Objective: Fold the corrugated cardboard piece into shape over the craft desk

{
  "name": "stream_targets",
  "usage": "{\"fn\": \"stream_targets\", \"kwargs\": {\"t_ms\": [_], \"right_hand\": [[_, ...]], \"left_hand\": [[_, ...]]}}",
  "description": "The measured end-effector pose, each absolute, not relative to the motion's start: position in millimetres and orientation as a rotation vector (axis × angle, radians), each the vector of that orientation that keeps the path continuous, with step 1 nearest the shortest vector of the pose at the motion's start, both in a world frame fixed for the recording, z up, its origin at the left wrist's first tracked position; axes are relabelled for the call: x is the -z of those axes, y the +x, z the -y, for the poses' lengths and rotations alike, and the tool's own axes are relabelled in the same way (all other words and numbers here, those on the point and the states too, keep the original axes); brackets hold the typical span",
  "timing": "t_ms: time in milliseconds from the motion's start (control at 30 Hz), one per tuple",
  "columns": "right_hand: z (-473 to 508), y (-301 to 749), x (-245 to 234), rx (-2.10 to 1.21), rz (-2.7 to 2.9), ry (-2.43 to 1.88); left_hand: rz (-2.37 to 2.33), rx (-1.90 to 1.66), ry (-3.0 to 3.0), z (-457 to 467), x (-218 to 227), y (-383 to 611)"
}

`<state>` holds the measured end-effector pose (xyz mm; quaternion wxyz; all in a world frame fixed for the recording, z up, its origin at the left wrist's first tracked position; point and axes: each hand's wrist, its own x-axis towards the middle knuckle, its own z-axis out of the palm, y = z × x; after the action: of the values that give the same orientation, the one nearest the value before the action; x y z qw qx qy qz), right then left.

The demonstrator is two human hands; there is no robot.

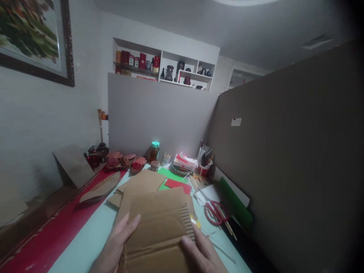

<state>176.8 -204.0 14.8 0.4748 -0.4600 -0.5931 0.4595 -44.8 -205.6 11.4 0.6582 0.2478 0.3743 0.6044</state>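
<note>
A corrugated cardboard sheet (159, 231) is held low over the tabletop (93, 235), gripped at its near edges by the left hand (118, 244) and right hand (200, 252), thumbs closed on top. Positioning seems underway; next, scissors (215, 212) would likely be needed, lying just right.

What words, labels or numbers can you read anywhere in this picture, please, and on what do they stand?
No text can be read.
White label on the cardboard partition: looks blank, or too small to tell.
Red boxes on the wall shelf: any print too small and blurred.
Red-and-white packet on the table: blurred.
Cardboard sheet held by both hands: no print visible.
</note>
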Motion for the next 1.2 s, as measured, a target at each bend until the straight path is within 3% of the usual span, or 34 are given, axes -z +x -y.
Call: {"fn": "stream_targets", "kwargs": {"t_ms": [267,567,1033,1200], "right_hand": [[208.8,182.5,-57.7,-1.406,1.447,-0.79],[229.3,191.2,-41.2,-1.617,1.359,-0.596],[231.9,190.4,-25.6,-1.502,1.212,-0.668],[213.7,187.4,-36.3,-1.597,1.258,-0.579]], "left_hand": [[-0.615,-1.187,0.578,233.1,-21.1,-30.9],[-0.671,-1.119,0.74,247.6,-35.9,-21.8],[-0.888,-1.124,0.912,238.9,-24.7,-20.2],[-0.878,-1.116,0.842,223.3,-21.1,-28.5]]}}
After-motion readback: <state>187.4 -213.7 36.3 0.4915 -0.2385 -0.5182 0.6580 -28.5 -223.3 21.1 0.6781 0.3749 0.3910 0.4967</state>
